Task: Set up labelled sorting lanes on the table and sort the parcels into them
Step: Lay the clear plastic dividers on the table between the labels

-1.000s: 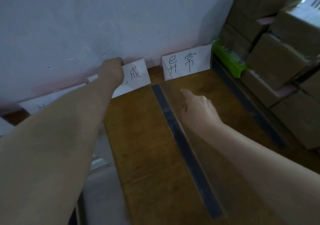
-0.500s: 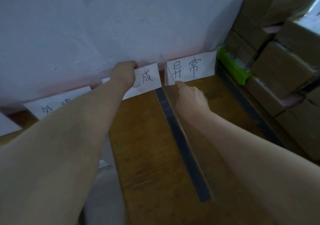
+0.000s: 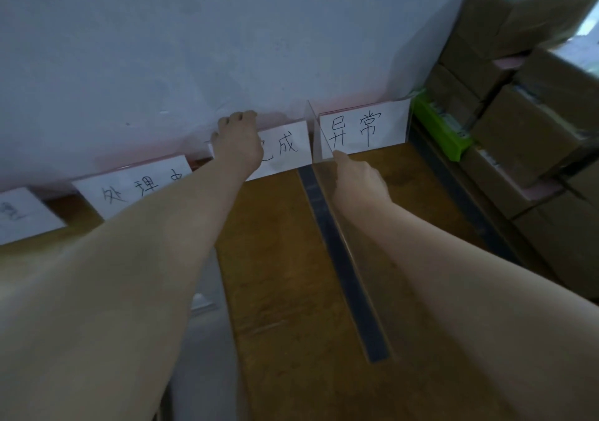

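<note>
Several white paper labels with handwritten characters lean against the wall at the back of the wooden table (image 3: 278,258). My left hand (image 3: 238,143) grips the top edge of the second label from the right (image 3: 285,151), fingers curled over it. My right hand (image 3: 358,181) holds the top edge of a clear upright divider (image 3: 327,174) that stands along a dark tape strip (image 3: 343,268). The rightmost label (image 3: 364,129) sits just beyond the divider. A third label (image 3: 136,187) and a fourth (image 3: 22,215) stand further left.
Stacked cardboard parcels (image 3: 531,122) fill the right side, with a green packet (image 3: 437,125) wedged at their foot. A second dark tape strip (image 3: 460,193) runs along the table's right edge. The grey wall (image 3: 194,48) closes off the back.
My right hand has slid forward along the divider toward the wall. My left hand stays on the label. The view has shifted, bringing more labels on the left into sight.
</note>
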Demonstrator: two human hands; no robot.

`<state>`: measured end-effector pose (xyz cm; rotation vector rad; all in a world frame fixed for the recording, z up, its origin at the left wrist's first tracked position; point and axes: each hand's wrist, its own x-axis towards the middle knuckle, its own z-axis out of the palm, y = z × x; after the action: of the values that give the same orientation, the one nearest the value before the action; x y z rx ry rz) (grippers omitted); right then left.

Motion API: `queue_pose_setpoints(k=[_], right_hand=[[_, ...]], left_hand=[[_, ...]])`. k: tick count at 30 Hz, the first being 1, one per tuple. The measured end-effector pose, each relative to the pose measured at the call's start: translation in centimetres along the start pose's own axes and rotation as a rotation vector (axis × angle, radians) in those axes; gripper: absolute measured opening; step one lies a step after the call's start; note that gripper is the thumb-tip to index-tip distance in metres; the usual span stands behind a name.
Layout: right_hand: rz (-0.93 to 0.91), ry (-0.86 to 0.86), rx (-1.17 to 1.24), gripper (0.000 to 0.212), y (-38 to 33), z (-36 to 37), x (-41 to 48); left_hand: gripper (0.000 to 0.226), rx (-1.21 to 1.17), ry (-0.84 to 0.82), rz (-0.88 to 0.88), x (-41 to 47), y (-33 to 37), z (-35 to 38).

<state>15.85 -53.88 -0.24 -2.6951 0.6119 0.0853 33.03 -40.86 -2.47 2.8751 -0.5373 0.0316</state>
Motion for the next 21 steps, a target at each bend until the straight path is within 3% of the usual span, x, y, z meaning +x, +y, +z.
queue_pose_setpoints(k=[5, 9, 16, 21], right_hand=[[-0.020, 0.036, -0.146, 0.063, -0.1, 0.1, -1.1], [-0.077, 0.025, -0.215, 0.077, -0.9, 0.3, -2.6], [-0.193, -0.005, -0.225, 0.047, -3.8, 1.6, -7.6], [-0.271, -0.189, -0.176, 0.032, -6.3, 5.1, -12.9]], left_hand=[[0.053, -0.016, -0.004, 0.037, -3.1, -1.2, -1.5], [0.049, -0.016, -0.104, 0.114, -6.6, -1.6, -2.4], [0.041, -0.117, -0.154, 0.049, -14.4, -3.1, -4.4], [0.035, -0.041, -0.202, -0.188, -21.2, -8.0, -6.1]])
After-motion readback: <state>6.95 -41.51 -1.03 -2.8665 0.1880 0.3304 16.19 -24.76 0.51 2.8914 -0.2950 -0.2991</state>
